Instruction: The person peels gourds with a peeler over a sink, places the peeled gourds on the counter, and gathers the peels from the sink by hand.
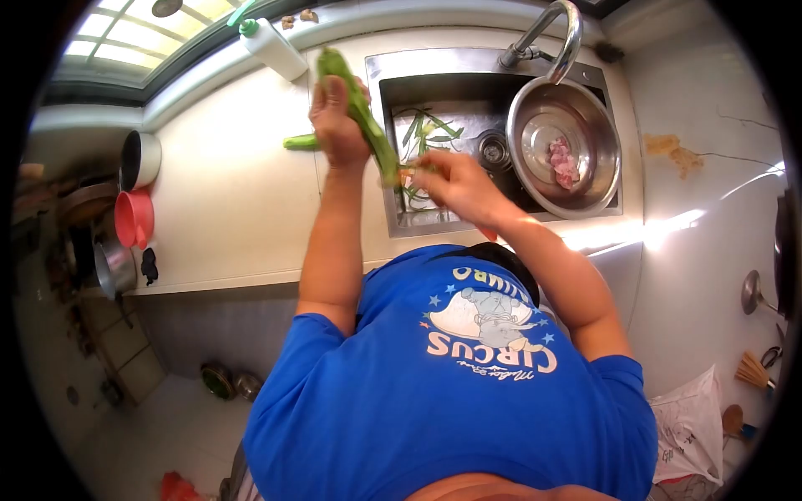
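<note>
My left hand [341, 125] is wrapped round a long green gourd-like vegetable [359, 108], which slants over the left edge of the sink [380, 200]. At the vegetable's lower end, my right hand [447, 179] is closed on a small tool with an orange part [408, 173]; its shape is blurred. Green peel strips [430, 127] lie in the sink below. Another green piece [301, 143] rests on the counter behind my left wrist.
A metal bowl [543, 196] with pink meat [563, 164] stands over the sink's right side, below the faucet [571, 42]. A white bottle [274, 50] stands at the back. A red pan [134, 219] and pots are at the counter's left end.
</note>
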Tool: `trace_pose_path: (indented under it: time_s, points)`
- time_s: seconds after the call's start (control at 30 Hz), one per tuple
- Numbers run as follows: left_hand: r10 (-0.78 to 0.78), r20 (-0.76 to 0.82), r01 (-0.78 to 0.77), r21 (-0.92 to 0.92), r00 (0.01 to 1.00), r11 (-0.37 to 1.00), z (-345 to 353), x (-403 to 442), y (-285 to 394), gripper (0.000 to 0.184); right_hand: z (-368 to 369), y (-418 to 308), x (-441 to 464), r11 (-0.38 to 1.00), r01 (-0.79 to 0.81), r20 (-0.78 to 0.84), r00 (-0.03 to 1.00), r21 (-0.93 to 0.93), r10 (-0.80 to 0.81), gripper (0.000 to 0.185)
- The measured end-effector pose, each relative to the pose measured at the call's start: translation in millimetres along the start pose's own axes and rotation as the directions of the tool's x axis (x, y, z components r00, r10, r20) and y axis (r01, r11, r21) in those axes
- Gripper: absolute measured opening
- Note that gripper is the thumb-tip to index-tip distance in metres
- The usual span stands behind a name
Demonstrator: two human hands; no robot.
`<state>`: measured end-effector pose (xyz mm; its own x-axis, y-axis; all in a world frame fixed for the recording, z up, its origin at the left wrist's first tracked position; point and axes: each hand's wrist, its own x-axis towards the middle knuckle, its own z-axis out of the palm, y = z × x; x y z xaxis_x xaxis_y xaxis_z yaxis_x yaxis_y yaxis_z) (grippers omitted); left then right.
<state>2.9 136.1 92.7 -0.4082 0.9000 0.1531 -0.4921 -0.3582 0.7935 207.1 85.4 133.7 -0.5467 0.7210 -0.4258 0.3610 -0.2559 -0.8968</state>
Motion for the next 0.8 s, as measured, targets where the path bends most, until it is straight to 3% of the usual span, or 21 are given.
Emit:
trace_pose_path:
  time_s: [0.03, 0.1, 0.17, 0.23, 0.3, 0.37, 0.4, 0.5, 0.6, 0.7, 0.8]
  points:
    - [0.014, -0.032, -0.017, -0.08, 0.999, 0.997, -4, 10, 5, 0.04, 5, 11, -9, 1.0, 0.028, 0.01, 1.0, 0.002, -0.028, 0.043]
    - [0.073, 0.064, -0.076, 0.054, 0.995, 0.996, -9, 30, 20, 0.047, 18, 26, -25, 0.996, 0.082, 0.045, 0.996, 0.017, -0.083, 0.038]
    - [0.03, 0.103, -0.035, 0.045, 0.994, 0.998, -2, 38, 26, 0.034, 8, 33, -16, 0.995, 0.064, -0.078, 0.995, 0.072, -0.058, 0.04]
    - [-0.077, 0.15, 0.067, 0.072, 0.986, 0.995, -3, 35, 28, 0.033, -5, 26, -1, 0.987, 0.08, -0.187, 0.981, 0.137, -0.054, 0.044]
    - [-0.219, 0.199, 0.198, 0.121, 0.955, 0.973, -8, 27, 22, 0.046, -13, 13, 5, 0.979, 0.154, -0.195, 0.973, 0.133, -0.127, 0.041]
    - [-0.298, 0.198, 0.275, 0.135, 0.934, 0.952, -9, 18, 16, 0.044, -15, 7, 11, 0.97, 0.216, -0.201, 0.961, 0.112, -0.19, 0.042]
    - [-0.318, 0.184, 0.291, 0.158, 0.93, 0.943, -7, 11, 16, 0.043, -12, 7, 13, 0.947, 0.308, -0.275, 0.922, 0.092, -0.273, 0.042]
    - [-0.373, 0.081, 0.353, 0.188, 0.924, 0.916, -13, 6, 16, 0.036, -6, -6, -5, 0.921, 0.386, -0.522, 0.774, -0.061, -0.359, 0.043]
    - [-0.366, -0.013, 0.358, 0.24, 0.931, 0.902, -16, 2, 17, 0.037, 0, -20, -30, 0.726, 0.545, -0.517, 0.514, -0.419, -0.684, 0.048]
    - [-0.355, -0.051, 0.358, 0.17, 0.934, 0.918, -17, -2, 13, 0.041, -2, -31, -37, 0.584, 0.601, -0.389, 0.435, -0.547, -0.812, 0.055]
    - [-0.389, -0.042, 0.392, 0.126, 0.92, 0.911, -18, -11, 12, 0.043, 7, -37, -22, 0.719, 0.459, -0.323, 0.674, -0.522, -0.665, 0.05]
